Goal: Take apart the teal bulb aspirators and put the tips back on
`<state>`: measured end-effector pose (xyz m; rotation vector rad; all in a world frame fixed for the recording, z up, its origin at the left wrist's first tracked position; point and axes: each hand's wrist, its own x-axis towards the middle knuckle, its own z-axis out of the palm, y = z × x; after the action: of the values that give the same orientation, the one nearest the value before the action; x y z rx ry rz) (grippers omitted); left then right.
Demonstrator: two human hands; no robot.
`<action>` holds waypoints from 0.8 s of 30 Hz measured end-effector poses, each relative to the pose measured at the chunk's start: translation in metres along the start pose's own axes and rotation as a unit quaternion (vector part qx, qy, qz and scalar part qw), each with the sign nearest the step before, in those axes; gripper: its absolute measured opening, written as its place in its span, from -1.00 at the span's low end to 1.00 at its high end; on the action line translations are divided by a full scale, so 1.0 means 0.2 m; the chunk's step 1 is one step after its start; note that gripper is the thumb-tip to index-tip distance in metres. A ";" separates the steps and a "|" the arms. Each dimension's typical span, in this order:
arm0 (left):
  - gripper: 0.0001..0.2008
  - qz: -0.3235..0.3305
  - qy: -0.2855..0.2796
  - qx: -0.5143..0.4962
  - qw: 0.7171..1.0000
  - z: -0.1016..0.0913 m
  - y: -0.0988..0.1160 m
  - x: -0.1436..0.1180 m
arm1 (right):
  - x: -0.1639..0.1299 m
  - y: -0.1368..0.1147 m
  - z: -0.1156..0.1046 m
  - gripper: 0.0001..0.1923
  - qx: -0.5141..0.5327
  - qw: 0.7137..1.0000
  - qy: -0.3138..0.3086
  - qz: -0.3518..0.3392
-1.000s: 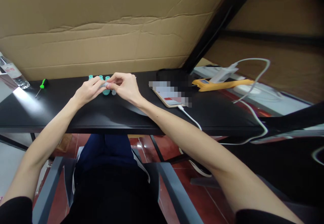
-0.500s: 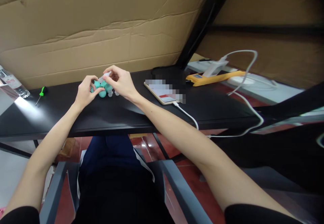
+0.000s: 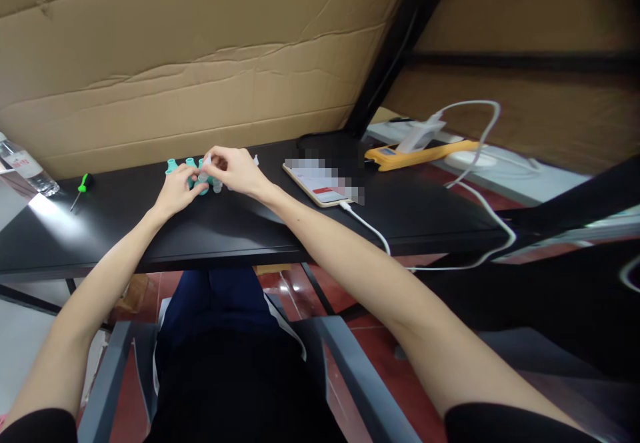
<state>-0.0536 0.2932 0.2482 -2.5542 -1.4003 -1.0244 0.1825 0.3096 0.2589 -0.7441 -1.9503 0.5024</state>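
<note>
On the black desk (image 3: 250, 233), several small teal bottles stand in front of my hands, among them one teal bottle (image 3: 173, 164) at the left and another teal bottle (image 3: 191, 162) beside it. My left hand (image 3: 176, 189) is closed, its thumb and fingers around a teal bottle (image 3: 203, 191) that they partly cover. My right hand (image 3: 235, 168) pinches a small whitish translucent piece (image 3: 208, 161) just above that bottle; whether the two touch I cannot tell. A clear small piece (image 3: 217, 186) rests below my right fingers. Behind that hand a white tip (image 3: 256, 160) shows.
A phone (image 3: 320, 184) on a white cable lies to the right. Farther right is a yellow tool-like object (image 3: 420, 155) near a white adapter (image 3: 423, 135). At the left are a green-handled screwdriver (image 3: 83, 188) and a water bottle (image 3: 29, 166). Cardboard (image 3: 200, 63) stands behind the desk.
The teal bottles I held in a raised cluster now stand upright on the desk. My right hand has lowered slightly with the whitish piece, and my left hand has moved a little down.
</note>
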 end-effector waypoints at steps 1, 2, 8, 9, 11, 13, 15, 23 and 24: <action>-0.84 0.000 -0.001 -0.005 1.000 0.00 0.00 0.00 | 0.00 0.00 0.00 -0.77 -0.009 1.000 -0.004 -0.001; -0.84 0.002 -0.002 -0.011 1.000 0.01 0.00 0.00 | 0.00 0.01 -0.01 -0.77 -0.016 1.000 -0.006 -0.003; -0.82 0.013 0.006 -0.036 0.999 0.02 -0.01 -0.01 | 0.01 0.06 0.00 -0.73 -0.038 0.999 -0.004 -0.026; -0.82 0.018 0.008 -0.039 0.999 0.02 -0.01 -0.01 | 0.01 0.07 0.00 -0.73 -0.042 0.999 -0.006 -0.033; -0.82 0.029 0.012 -0.044 0.999 0.03 -0.02 -0.01 | 0.01 0.07 -0.01 -0.74 -0.040 0.998 -0.016 -0.050; -0.81 0.040 0.008 -0.051 0.998 0.03 -0.03 -0.01 | 0.00 0.07 -0.02 -0.73 -0.018 0.997 -0.035 -0.059; -0.79 0.050 0.001 -0.059 0.997 0.03 -0.03 -0.01 | -0.01 0.05 -0.03 -0.73 0.011 0.997 -0.056 -0.060; -0.74 0.030 -0.012 -0.091 0.995 0.04 -0.04 -0.01 | -0.03 0.03 -0.02 -0.75 0.007 0.998 -0.051 -0.036; -0.74 0.022 -0.010 -0.097 0.995 0.05 -0.04 -0.01 | -0.02 0.02 -0.02 -0.77 0.005 0.998 -0.048 -0.031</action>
<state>-0.0549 0.2993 0.2380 -2.7246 -1.3007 -1.1857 0.1889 0.3103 0.2547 -0.6624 -2.0528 0.5186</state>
